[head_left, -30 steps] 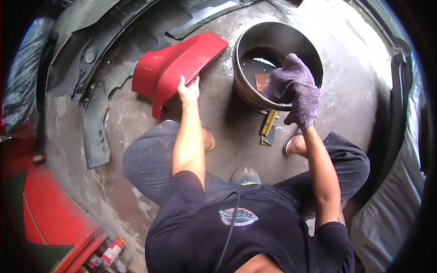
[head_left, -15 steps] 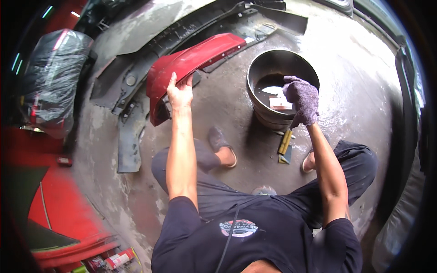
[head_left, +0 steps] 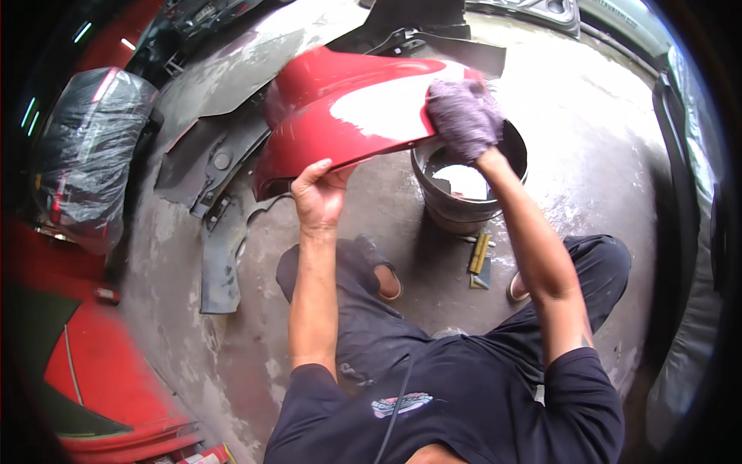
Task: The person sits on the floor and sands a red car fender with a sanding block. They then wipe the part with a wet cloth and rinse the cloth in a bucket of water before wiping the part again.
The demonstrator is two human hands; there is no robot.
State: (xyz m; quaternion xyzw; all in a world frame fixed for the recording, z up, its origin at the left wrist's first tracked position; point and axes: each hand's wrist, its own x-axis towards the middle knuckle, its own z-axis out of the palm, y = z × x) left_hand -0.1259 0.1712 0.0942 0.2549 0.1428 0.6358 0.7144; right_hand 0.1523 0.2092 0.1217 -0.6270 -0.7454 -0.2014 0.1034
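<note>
Glossy, smooth red painted panel (head_left: 348, 108); fuzzy purple knitted cloth glove on the right hand (head_left: 464, 116); dull grey metal bucket (head_left: 464, 205); rough, stained concrete floor (head_left: 603, 155)

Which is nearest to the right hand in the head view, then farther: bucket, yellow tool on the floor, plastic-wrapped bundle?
1. Bucket: just below the gloved right hand.
2. Yellow tool: on the floor, past the bucket's base.
3. Plastic-wrapped bundle: far off at the left edge.

The car panel (head_left: 348, 116) was glossy red. The glove (head_left: 464, 116) was mottled purple-grey, the bucket (head_left: 464, 209) dark grey. The floor (head_left: 603, 155) was patchy grey, the shirt (head_left: 464, 402) navy.
</note>
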